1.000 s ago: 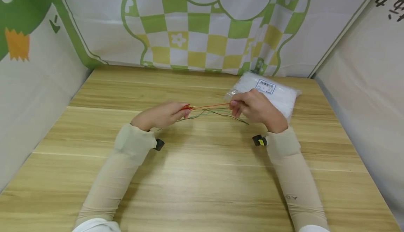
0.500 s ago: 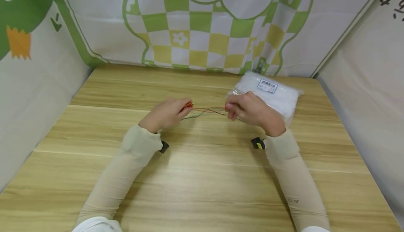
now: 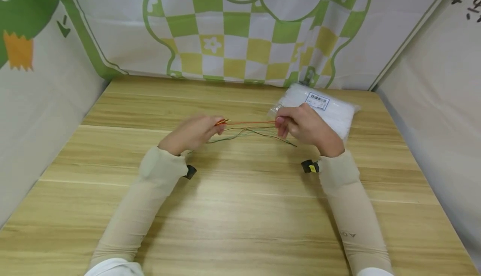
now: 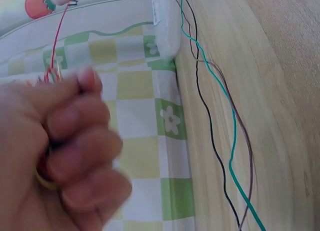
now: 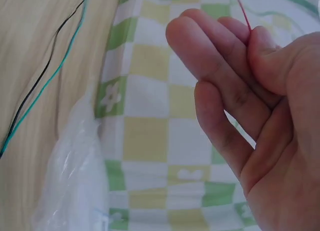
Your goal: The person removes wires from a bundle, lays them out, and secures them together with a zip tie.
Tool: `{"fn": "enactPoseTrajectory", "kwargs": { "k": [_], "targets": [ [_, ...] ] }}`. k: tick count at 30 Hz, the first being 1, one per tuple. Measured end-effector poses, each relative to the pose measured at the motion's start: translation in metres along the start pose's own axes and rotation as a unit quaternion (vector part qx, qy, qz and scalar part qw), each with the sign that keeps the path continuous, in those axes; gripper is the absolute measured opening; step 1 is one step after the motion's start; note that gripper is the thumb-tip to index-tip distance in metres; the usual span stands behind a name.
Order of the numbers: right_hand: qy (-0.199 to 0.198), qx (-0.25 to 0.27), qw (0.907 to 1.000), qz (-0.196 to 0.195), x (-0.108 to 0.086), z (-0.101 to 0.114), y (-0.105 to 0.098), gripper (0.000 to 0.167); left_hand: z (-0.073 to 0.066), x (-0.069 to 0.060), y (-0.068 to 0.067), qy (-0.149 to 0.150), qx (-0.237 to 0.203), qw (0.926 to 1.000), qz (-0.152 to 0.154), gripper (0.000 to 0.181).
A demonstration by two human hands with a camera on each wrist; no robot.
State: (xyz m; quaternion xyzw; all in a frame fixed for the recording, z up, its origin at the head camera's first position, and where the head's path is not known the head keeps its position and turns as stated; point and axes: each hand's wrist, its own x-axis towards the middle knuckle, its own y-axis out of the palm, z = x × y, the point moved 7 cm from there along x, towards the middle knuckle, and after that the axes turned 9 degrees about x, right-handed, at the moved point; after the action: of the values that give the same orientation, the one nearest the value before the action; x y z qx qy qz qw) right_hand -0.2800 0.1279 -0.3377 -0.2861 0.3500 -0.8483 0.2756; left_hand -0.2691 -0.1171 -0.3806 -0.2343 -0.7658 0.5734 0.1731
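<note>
My left hand (image 3: pixel 191 134) has its fingers curled round a small bundle of red and yellow wires (image 3: pixel 222 122); most of it is hidden in the fist. From this bundle a red wire (image 3: pixel 251 122) runs nearly straight to my right hand (image 3: pixel 306 127), which pinches it between thumb and index finger. The right hand's other fingers are loosely bent, as the right wrist view shows. Below the hands, a black wire (image 4: pixel 210 122), a green wire (image 4: pixel 234 123) and a brown wire (image 4: pixel 248 141) lie loose on the table, crossing one another.
A clear plastic bag of white contents (image 3: pixel 340 119) with a barcode label (image 3: pixel 317 100) lies at the back right, partly behind the right hand. The wooden table (image 3: pixel 240 217) is bounded by a checked cloth (image 3: pixel 236 46) behind and pale walls at both sides.
The hands came closer together half a second ago, and now stand farther apart again. The red wire between them has straightened. The bag has stayed in place.
</note>
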Motion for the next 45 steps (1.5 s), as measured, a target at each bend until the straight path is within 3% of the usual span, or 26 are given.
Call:
{"fn": "enactPoseTrajectory", "kwargs": {
  "k": [3,6,9,16,19,25,30,35,41,45],
  "targets": [
    [0.029,0.004,0.9996,0.002,-0.001,-0.011,0.001,0.029,-0.004,0.0,0.004,0.038,-0.061,0.9973,0.016,0.026],
    [0.05,-0.009,0.9986,0.015,-0.001,-0.017,0.005,0.029,-0.006,-0.001,0.006,0.039,-0.103,0.9938,0.021,0.03],
    [0.058,-0.023,0.9976,0.029,0.0,-0.021,0.008,0.028,-0.009,0.0,0.005,0.038,-0.122,0.9917,0.01,0.034],
    [0.069,-0.023,0.9959,0.054,-0.001,-0.024,0.015,0.028,-0.013,0.002,0.004,0.072,-0.154,0.9855,0.006,0.028],
    [0.061,-0.019,0.9964,0.056,-0.001,-0.023,0.016,0.028,-0.009,0.003,0.004,0.052,-0.169,0.9843,0.0,0.029],
    [0.033,-0.017,0.998,0.051,0.002,-0.016,0.016,0.03,0.001,0.0,0.006,-0.021,-0.198,0.98,-0.007,0.03],
    [0.019,-0.024,0.9984,0.047,0.003,-0.012,0.015,0.03,0.006,-0.002,0.007,-0.053,-0.223,0.9732,-0.017,0.034],
    [0.028,-0.02,0.9982,0.048,0.003,-0.011,0.014,0.028,0.006,-0.003,0.004,-0.057,-0.263,0.9626,-0.032,0.028],
    [0.059,-0.006,0.9968,0.054,0.001,-0.019,0.011,0.03,0.005,-0.001,-0.001,-0.036,-0.257,0.9641,-0.057,0.02],
    [0.073,-0.008,0.9961,0.047,-0.002,-0.026,0.008,0.029,0.007,0.0,-0.006,-0.013,-0.239,0.9658,-0.1,0.017]
  ]
}}
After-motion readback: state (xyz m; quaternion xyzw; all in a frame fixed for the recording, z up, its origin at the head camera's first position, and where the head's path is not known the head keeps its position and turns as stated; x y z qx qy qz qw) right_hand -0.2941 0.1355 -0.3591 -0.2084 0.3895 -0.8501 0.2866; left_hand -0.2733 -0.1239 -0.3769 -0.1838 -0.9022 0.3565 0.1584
